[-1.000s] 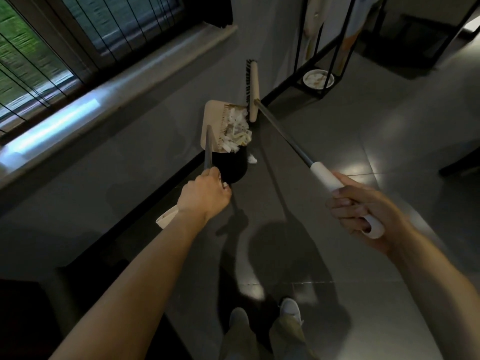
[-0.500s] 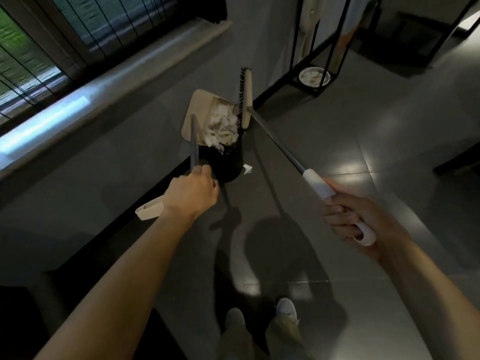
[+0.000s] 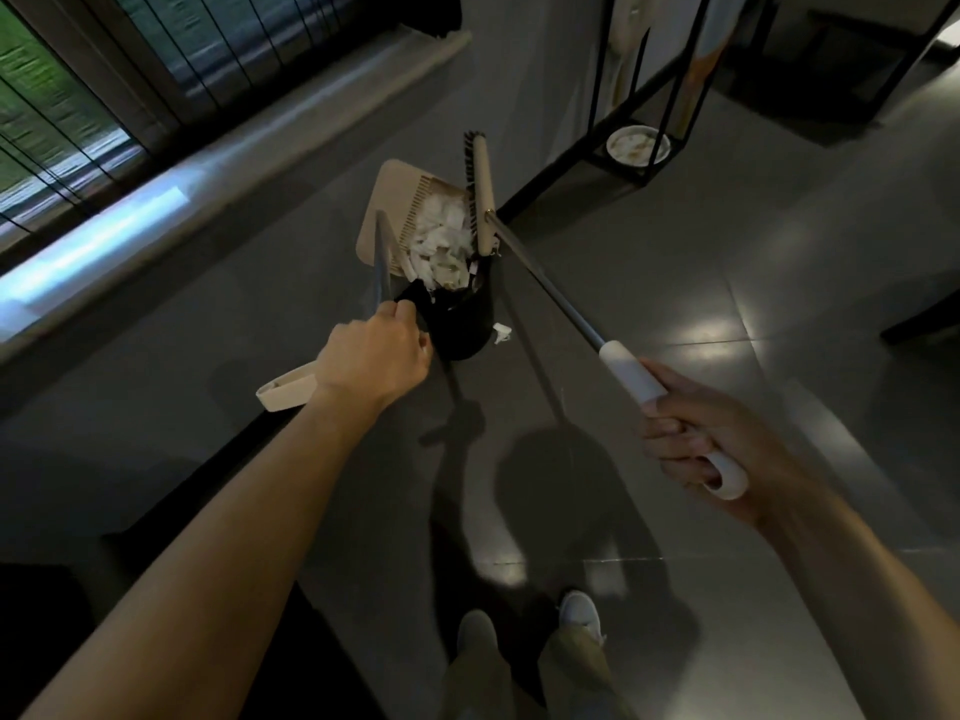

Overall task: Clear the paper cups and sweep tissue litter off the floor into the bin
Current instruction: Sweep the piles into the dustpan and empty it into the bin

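A dustpan (image 3: pixel 384 210) tilted over the black bin (image 3: pixel 462 330), broom head (image 3: pixel 484 194) against the tissue litter (image 3: pixel 441 241).
Beyond the bin a black stand (image 3: pixel 618 167) holds a pale dish (image 3: pixel 638 145); one tissue scrap (image 3: pixel 502 332) lies on the floor (image 3: pixel 675 252) just right of the bin. The bin's inside is too dark to read (the left hand (image 3: pixel 376 356) overlaps its left edge). That hand is curled round the dustpan's handle, the right hand (image 3: pixel 696 439) round the broom's white grip; the litter heaps above the bin's mouth.
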A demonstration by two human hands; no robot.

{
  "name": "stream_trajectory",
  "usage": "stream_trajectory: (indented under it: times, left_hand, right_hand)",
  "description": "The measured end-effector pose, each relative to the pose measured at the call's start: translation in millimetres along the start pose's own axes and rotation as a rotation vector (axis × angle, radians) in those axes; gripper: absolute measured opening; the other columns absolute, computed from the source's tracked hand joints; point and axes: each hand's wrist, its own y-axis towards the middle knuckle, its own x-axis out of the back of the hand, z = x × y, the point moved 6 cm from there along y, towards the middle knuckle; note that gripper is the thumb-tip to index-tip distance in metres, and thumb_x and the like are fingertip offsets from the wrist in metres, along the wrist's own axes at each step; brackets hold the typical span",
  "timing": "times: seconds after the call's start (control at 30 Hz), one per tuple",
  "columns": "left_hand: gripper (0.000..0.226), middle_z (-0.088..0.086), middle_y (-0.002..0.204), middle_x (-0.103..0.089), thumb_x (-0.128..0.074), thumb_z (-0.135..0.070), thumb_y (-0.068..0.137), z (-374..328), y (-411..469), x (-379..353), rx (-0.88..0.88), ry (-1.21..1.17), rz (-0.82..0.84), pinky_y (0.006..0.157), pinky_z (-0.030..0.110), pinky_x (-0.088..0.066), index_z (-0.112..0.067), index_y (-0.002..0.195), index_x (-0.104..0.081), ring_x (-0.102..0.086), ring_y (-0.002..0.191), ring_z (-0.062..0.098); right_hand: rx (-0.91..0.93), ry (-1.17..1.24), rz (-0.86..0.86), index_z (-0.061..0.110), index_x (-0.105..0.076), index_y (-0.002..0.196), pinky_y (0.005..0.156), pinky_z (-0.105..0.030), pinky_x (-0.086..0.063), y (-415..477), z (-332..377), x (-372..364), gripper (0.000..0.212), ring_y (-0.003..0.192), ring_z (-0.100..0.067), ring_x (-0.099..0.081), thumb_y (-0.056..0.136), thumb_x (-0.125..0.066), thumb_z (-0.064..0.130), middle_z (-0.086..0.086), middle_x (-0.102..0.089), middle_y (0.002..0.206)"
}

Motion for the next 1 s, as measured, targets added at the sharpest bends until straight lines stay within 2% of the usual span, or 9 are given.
stream_trajectory:
  times: [0.17, 0.37, 0.4, 0.47, 0.53, 0.6, 0.73, 0.83, 1.0]
  left_hand:
    - [0.034, 0.01, 0.116, -0.056, -0.037, -0.037, 0.097, -1, -1, -11, 0.02, -0.037, -0.001, 0.073, 0.04, -0.044, -0.011, 0.114, -0.05, -0.062, 0.093, 0.035]
    - [0.034, 0.01, 0.118, -0.056, -0.036, -0.036, 0.097, -10, 6, -17, -0.079, 0.046, 0.031, 0.071, 0.039, -0.044, -0.011, 0.116, -0.049, -0.062, 0.094, 0.035]
    - [0.034, 0.01, 0.118, -0.056, -0.036, -0.036, 0.097, -9, 7, -16, -0.083, 0.048, 0.031, 0.072, 0.04, -0.045, -0.01, 0.116, -0.049, -0.062, 0.093, 0.035]
    - [0.034, 0.01, 0.115, -0.057, -0.036, -0.037, 0.098, -7, 7, -13, -0.089, 0.047, 0.03, 0.073, 0.041, -0.048, -0.01, 0.114, -0.05, -0.062, 0.091, 0.034]
    - [0.034, 0.01, 0.114, -0.057, -0.036, -0.037, 0.098, -4, 6, -8, -0.091, 0.051, 0.02, 0.075, 0.043, -0.051, -0.01, 0.112, -0.05, -0.063, 0.089, 0.034]
    - [0.034, 0.011, 0.115, -0.056, -0.036, -0.037, 0.098, -1, 6, -2, -0.087, 0.059, 0.012, 0.074, 0.042, -0.05, -0.01, 0.112, -0.05, -0.062, 0.089, 0.035]
    - [0.034, 0.012, 0.117, -0.056, -0.037, -0.038, 0.097, 3, 5, 10, -0.085, 0.076, -0.003, 0.074, 0.042, -0.047, -0.01, 0.111, -0.05, -0.062, 0.091, 0.036]
    - [0.034, 0.012, 0.117, -0.055, -0.037, -0.038, 0.097, 3, 5, 14, -0.088, 0.064, -0.014, 0.074, 0.042, -0.048, -0.01, 0.111, -0.049, -0.062, 0.09, 0.037]
    - [0.034, 0.011, 0.117, -0.055, -0.034, -0.038, 0.098, 0, 3, -3, -0.106, 0.094, 0.04, 0.074, 0.041, -0.05, -0.011, 0.114, -0.048, -0.062, 0.09, 0.035]
  right_hand:
    - [0.012, -0.002, 0.017, 0.021, -0.053, 0.122, 0.025, -0.009, -0.019, 3, -2, -3, 0.043, 0.03, 0.001, -0.029, 0.092, -0.033, -0.003, 0.003, -0.036, 0.051]
    - [-0.012, 0.06, 0.082, 0.023, -0.05, 0.132, 0.024, -0.011, -0.024, 6, -5, 5, 0.064, 0.03, 0.001, -0.031, 0.071, -0.055, 0.005, 0.002, -0.036, 0.053]
    - [-0.014, 0.077, 0.104, 0.024, -0.051, 0.132, 0.024, -0.011, -0.025, 5, -5, 6, 0.072, 0.031, 0.001, -0.032, 0.065, -0.068, 0.007, 0.001, -0.037, 0.054]
    - [-0.026, 0.103, 0.153, 0.025, -0.053, 0.13, 0.024, -0.013, -0.028, 2, -7, 9, 0.1, 0.031, 0.0, -0.034, 0.038, -0.091, 0.014, 0.001, -0.039, 0.055]
    - [-0.027, 0.106, 0.16, 0.024, -0.054, 0.13, 0.024, -0.013, -0.028, 0, -8, 10, 0.112, 0.032, 0.0, -0.035, 0.026, -0.095, 0.017, 0.001, -0.04, 0.055]
    - [-0.02, 0.13, 0.151, 0.024, -0.054, 0.129, 0.024, -0.013, -0.028, -1, -6, 10, 0.111, 0.032, 0.0, -0.035, 0.027, -0.095, 0.015, 0.002, -0.04, 0.055]
    - [0.009, 0.129, 0.124, 0.02, -0.051, 0.132, 0.023, -0.011, -0.027, -6, -3, 9, 0.099, 0.031, 0.0, -0.034, 0.04, -0.085, 0.012, 0.002, -0.041, 0.053]
    - [0.021, 0.14, 0.16, 0.019, -0.054, 0.126, 0.023, -0.012, -0.027, -7, -2, 5, 0.108, 0.031, 0.0, -0.035, 0.025, -0.095, 0.015, 0.002, -0.041, 0.054]
    - [0.01, 0.145, 0.187, 0.021, -0.054, 0.128, 0.023, -0.012, -0.028, -4, -1, 6, 0.109, 0.032, 0.0, -0.035, 0.027, -0.095, 0.014, 0.001, -0.04, 0.056]
